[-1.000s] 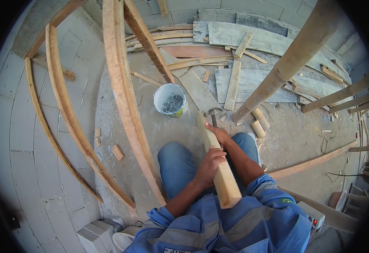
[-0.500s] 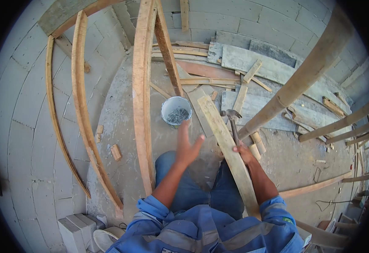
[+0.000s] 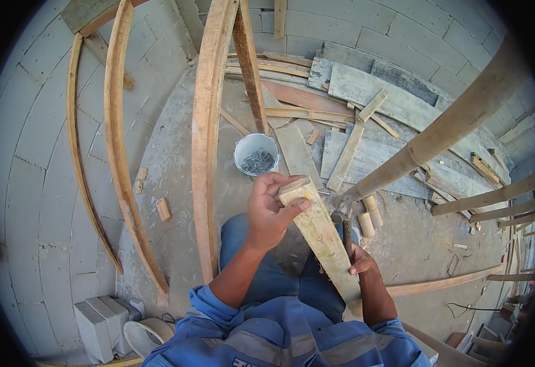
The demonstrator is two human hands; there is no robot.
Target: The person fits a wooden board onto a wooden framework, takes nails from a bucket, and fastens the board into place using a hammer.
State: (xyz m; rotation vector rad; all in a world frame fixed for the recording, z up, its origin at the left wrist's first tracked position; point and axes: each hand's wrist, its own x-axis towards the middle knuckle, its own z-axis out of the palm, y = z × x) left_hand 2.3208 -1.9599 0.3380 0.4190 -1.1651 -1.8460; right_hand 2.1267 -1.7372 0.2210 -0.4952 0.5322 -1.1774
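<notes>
A pale wooden board (image 3: 321, 235) slants across my lap, its far end raised toward the bucket. My left hand (image 3: 269, 211) is closed around that far end, thumb on top and fingers at the edge. Lower down on the board's right side, my right hand (image 3: 360, 260) grips a claw hammer (image 3: 346, 232) by its handle, head pointing away from me. This hand is also against the board's edge; its fingers are partly hidden beneath. Just beyond my left hand stands a white bucket (image 3: 239, 160) holding many nails (image 3: 258, 163).
An upright timber (image 3: 206, 147) rises left of the bucket. A round wooden pole (image 3: 423, 150) leans across the right side. Planks and boards (image 3: 396, 101) lie piled by the back block wall (image 3: 365, 24). Grey blocks (image 3: 99, 324) sit at lower left.
My left hand has moved from near the bucket onto the board's far end. The board has come closer to me, and my right hand with the hammer has moved lower.
</notes>
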